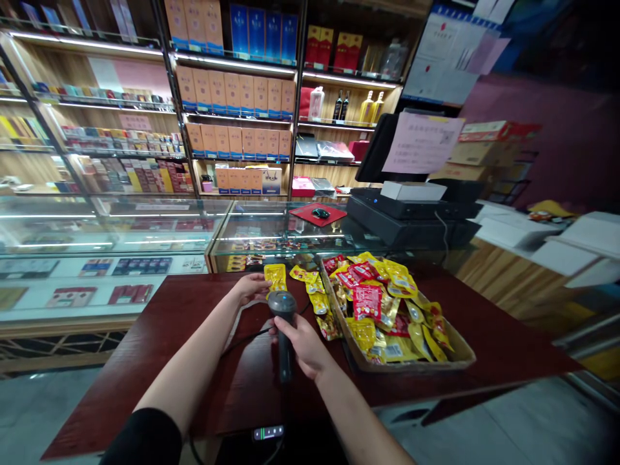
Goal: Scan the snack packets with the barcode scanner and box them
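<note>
My right hand [301,342] is wrapped round the handle of a black barcode scanner [281,306], its head turned away from me. Just beyond the scanner, my left hand [252,288] pinches the left edge of a yellow snack packet [276,276] above the dark red table [194,310]. Several more yellow packets [317,302] lie in a loose row to the right of it. Beside them a shallow cardboard box [465,355] is heaped with red and yellow snack packets [367,302]. A black cable [247,337] runs across the table under my hands.
Behind the table stands a glass display counter [223,226] with a red mouse pad [310,213] and a black mouse [320,212]. A monitor [378,148] with paper taped on it rises at the right above a black cash drawer [407,219]. Shelves of boxes and bottles line the wall.
</note>
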The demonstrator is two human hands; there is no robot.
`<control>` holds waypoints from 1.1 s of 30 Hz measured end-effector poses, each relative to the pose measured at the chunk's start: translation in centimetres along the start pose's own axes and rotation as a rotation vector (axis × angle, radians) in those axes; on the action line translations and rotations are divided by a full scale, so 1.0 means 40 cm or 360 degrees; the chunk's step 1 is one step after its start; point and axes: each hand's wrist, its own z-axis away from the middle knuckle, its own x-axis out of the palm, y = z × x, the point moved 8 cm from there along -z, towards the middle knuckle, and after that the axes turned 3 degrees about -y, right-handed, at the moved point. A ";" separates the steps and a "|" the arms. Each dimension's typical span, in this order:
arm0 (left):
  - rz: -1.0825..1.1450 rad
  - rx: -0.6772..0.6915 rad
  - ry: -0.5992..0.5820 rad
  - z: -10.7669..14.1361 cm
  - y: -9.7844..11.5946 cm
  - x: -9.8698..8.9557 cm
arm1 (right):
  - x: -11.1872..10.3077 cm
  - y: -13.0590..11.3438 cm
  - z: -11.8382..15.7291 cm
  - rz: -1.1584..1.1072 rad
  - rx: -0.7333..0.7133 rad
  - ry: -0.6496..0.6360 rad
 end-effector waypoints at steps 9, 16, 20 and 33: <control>-0.0004 -0.0022 -0.0002 0.005 -0.006 0.004 | 0.005 0.008 0.006 -0.0030 0.0026 -0.0012; -0.0047 -0.0029 0.0073 -0.009 -0.017 -0.011 | 0.001 0.011 0.000 -0.0021 0.0003 -0.0020; -0.0040 -0.0031 0.0043 -0.003 -0.011 -0.006 | 0.006 0.012 0.003 -0.0017 0.0018 -0.0025; 0.0048 0.0143 -0.0392 0.073 0.096 0.261 | -0.177 -0.309 0.096 0.0405 -0.0930 0.0580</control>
